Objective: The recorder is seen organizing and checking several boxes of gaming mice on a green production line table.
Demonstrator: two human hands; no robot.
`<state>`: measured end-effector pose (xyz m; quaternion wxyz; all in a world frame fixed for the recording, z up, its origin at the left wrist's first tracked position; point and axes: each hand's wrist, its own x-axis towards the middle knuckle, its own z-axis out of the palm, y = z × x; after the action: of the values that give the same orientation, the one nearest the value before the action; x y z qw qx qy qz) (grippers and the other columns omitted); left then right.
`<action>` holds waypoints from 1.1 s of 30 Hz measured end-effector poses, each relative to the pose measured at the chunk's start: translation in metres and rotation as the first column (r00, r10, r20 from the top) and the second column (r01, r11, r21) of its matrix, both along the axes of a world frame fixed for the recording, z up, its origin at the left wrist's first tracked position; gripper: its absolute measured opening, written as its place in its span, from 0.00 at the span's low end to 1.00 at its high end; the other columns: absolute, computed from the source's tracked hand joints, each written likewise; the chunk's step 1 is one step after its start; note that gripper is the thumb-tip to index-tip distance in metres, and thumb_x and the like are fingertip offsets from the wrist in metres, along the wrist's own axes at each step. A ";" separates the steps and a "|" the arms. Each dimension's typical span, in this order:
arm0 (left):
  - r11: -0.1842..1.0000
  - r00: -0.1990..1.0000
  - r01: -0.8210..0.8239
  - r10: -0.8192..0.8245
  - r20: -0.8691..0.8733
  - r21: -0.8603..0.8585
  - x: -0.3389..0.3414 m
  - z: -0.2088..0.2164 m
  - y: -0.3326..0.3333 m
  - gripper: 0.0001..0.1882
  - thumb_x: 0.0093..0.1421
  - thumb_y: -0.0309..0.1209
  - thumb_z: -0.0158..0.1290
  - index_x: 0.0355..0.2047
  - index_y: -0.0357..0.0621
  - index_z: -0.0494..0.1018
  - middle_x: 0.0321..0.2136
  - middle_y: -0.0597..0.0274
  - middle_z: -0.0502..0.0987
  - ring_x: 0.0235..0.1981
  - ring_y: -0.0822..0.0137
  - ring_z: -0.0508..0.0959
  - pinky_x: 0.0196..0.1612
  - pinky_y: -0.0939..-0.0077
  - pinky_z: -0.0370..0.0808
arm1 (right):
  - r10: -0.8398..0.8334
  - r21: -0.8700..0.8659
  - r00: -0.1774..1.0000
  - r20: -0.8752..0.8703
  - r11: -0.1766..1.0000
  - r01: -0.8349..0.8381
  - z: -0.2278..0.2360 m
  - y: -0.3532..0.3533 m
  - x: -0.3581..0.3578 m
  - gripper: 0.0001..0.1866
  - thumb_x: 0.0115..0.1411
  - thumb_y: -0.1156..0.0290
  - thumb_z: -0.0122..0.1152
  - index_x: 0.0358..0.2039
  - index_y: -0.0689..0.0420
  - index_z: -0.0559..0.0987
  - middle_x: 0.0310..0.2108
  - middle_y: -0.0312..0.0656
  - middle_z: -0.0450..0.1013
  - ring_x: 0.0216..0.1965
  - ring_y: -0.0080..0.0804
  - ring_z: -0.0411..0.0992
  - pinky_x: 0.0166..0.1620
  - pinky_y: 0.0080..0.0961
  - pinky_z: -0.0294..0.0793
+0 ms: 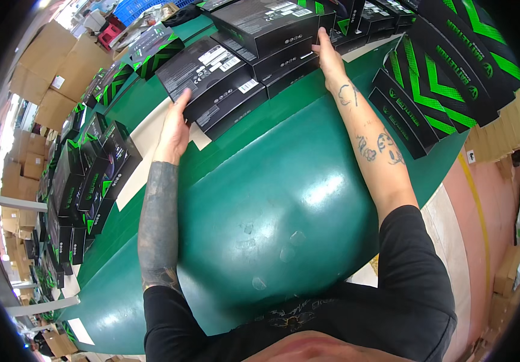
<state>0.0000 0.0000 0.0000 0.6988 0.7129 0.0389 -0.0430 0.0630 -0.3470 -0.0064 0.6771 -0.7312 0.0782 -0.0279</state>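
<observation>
Both my arms reach forward over the green table to a group of stacked black cardboard boxes. My left hand (177,128) grips the left end of a black box (202,69) with white labels, its thumb along the top edge. The other fingers of that hand are mostly hidden by the box's side. At the right end of the group, my right hand (330,59) holds the side of a higher black box (272,24), fingers along its end and thumb near the front corner. More black boxes lie flat beneath these two.
Black-and-green boxes (441,66) lean in a pile at right. Several more boxes (85,175) stand in a row at left on the green table (272,199). Brown cartons (61,66) and a blue crate (142,11) are beyond. A tiled floor (468,199) shows at right.
</observation>
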 end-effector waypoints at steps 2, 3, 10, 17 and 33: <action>0.935 0.993 -0.092 0.109 0.032 -0.343 0.001 -0.004 0.000 0.33 0.63 0.59 0.41 0.58 0.48 0.63 0.57 0.62 0.66 0.59 0.63 0.62 0.64 0.62 0.49 | -0.021 0.115 0.999 0.041 0.993 0.016 0.012 0.012 -0.007 0.58 0.50 0.21 0.28 0.67 0.57 0.43 0.68 0.54 0.40 0.69 0.50 0.35 0.66 0.49 0.34; 0.935 0.994 -0.090 0.108 0.032 -0.342 0.002 -0.004 -0.006 0.33 0.63 0.59 0.41 0.58 0.48 0.63 0.57 0.62 0.66 0.59 0.63 0.62 0.64 0.62 0.49 | -0.023 0.116 0.999 0.041 0.993 0.018 0.016 0.011 -0.005 0.58 0.50 0.21 0.28 0.67 0.57 0.43 0.68 0.54 0.40 0.69 0.50 0.35 0.66 0.49 0.34; 0.848 0.950 -0.228 0.301 0.080 -0.479 0.007 -0.017 -0.030 0.33 0.64 0.60 0.35 0.58 0.48 0.62 0.57 0.62 0.66 0.57 0.62 0.66 0.60 0.65 0.61 | 0.229 0.271 0.917 -0.326 0.952 -0.142 0.036 -0.019 0.044 0.45 0.36 0.12 0.28 0.15 0.49 0.57 0.14 0.28 0.45 0.15 0.24 0.46 0.23 0.19 0.41; 0.802 0.940 -0.255 0.337 0.056 -0.540 0.006 0.001 -0.055 0.33 0.61 0.61 0.40 0.55 0.49 0.64 0.53 0.59 0.69 0.53 0.60 0.70 0.55 0.61 0.68 | 0.335 0.383 0.941 0.047 0.864 -0.327 0.022 -0.008 0.044 0.48 0.53 0.26 0.40 0.64 0.47 0.57 0.61 0.44 0.60 0.60 0.42 0.61 0.57 0.47 0.63; 0.776 0.861 -0.344 0.485 0.152 -0.530 -0.114 0.034 0.035 0.28 0.55 0.50 0.51 0.47 0.41 0.70 0.43 0.57 0.76 0.43 0.62 0.76 0.49 0.67 0.72 | 0.185 0.489 0.944 0.274 0.818 -0.302 0.037 0.057 -0.068 0.36 0.62 0.37 0.39 0.58 0.54 0.64 0.53 0.41 0.68 0.53 0.36 0.67 0.56 0.36 0.66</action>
<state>-0.1140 0.0345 0.0344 0.8447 0.4865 0.0854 0.2063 -0.0047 -0.2903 0.0302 0.8529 -0.5151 -0.0852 0.0033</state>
